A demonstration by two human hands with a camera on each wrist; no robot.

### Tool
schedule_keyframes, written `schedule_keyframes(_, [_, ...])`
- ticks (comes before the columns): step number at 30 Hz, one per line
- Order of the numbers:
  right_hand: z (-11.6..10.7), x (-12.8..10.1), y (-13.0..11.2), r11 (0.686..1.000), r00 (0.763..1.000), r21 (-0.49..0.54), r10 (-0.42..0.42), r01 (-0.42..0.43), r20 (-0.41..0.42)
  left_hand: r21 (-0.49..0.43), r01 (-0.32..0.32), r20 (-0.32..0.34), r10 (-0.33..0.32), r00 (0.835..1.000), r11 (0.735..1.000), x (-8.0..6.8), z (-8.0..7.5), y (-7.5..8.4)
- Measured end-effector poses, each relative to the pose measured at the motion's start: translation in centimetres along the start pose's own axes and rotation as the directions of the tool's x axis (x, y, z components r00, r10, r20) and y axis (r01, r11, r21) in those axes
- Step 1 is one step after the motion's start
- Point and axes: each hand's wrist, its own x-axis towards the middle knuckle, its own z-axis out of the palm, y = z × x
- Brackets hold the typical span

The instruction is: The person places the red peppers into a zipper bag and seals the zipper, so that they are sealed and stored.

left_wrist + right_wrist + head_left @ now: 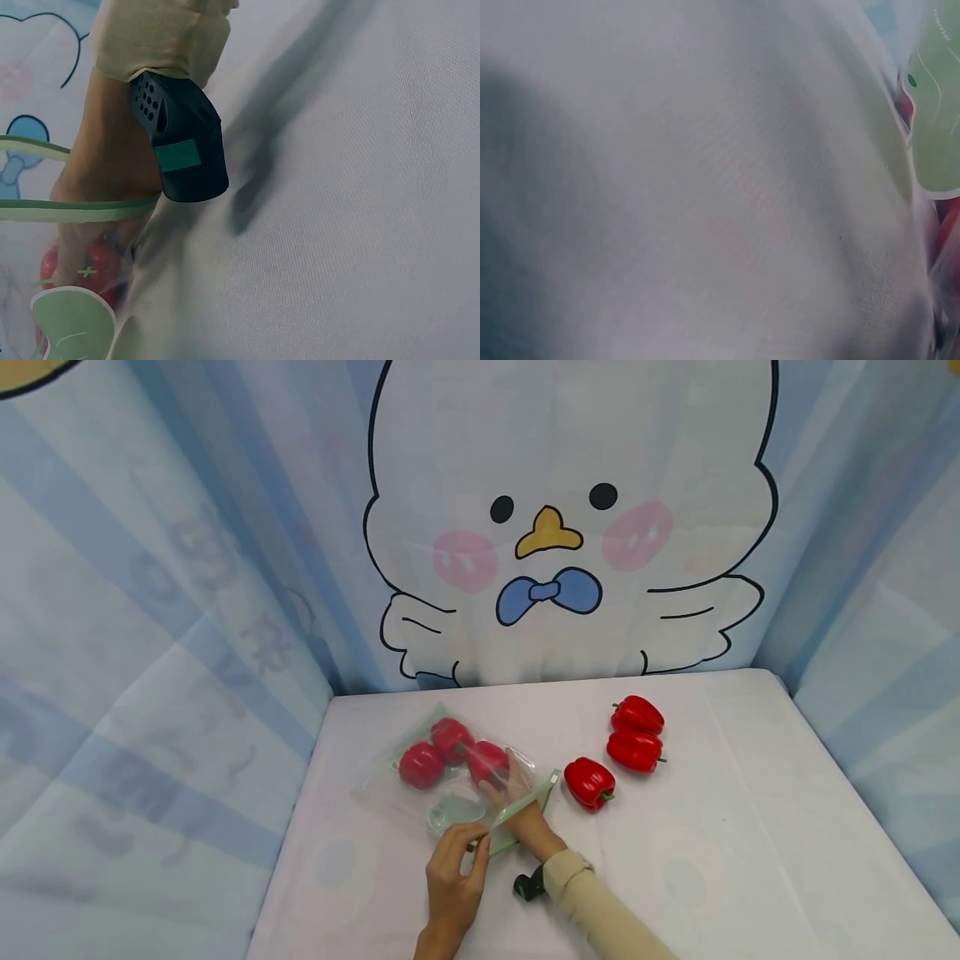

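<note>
A clear zip bag [390, 789] with a green zip edge and printed green patches lies on the table, its mouth toward the right. My left hand [456, 868] pinches the near side of its green edge between thumb and fingers. Through the mouth reaches my right hand [517, 785], fingers and thumb around a red bell pepper [486, 762] inside. Two more red bell peppers [452, 739] sit further in. In the left wrist view, the green zip edge [82, 211] crosses my right hand [101, 169]. The right wrist view shows mostly white cloth and the bag's printed patch [939, 142].
Right of the bag, a red bell pepper [589, 783] rests close to its mouth, and two others [636, 733] lie together further back. A dark wrist camera [529, 885] is worn at the right cuff. Cartoon-printed curtains [555, 643] stand behind the white table [720, 827].
</note>
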Motion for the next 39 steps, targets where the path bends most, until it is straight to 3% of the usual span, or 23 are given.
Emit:
schedule_keyframes(5, [-0.1, -0.1, 0.1, 0.999, 1.000, -0.040, -0.014, 0.013, -0.019, 0.004, 0.005, 0.012, -0.005, 1.000, 1.000, 0.0, -0.1, 0.1])
schedule_keyframes(14, [-0.2, -0.5, 0.2, 0.998, 0.998, -0.047, 0.041, -0.043, -0.045, 0.004, 0.002, 0.012, -0.003, 1.000, 1.000, 0.1, -0.1, 0.3])
schedule_keyframes(25, [0.1, -1.1, 0.3, 0.996, 0.985, -0.085, -0.025, 0.010, -0.174, 0.008, 0.007, 0.017, -0.007, 1.000, 1.000, 0.1, 0.0, 0.2])
schedule_keyframes(34, [-0.3, -2.8, 0.5, 0.995, 0.989, -0.102, -0.015, 0.000, -0.149, 0.006, 0.005, 0.017, -0.005, 1.000, 1.000, -0.1, 0.3, -0.1])
schedule_keyframes(39, [-0.5, -3.9, 0.6, 0.999, 0.992, -0.045, 0.020, -0.025, -0.126, -0.006, 0.009, 0.015, -0.009, 1.000, 1.000, -0.2, 0.5, -0.1])
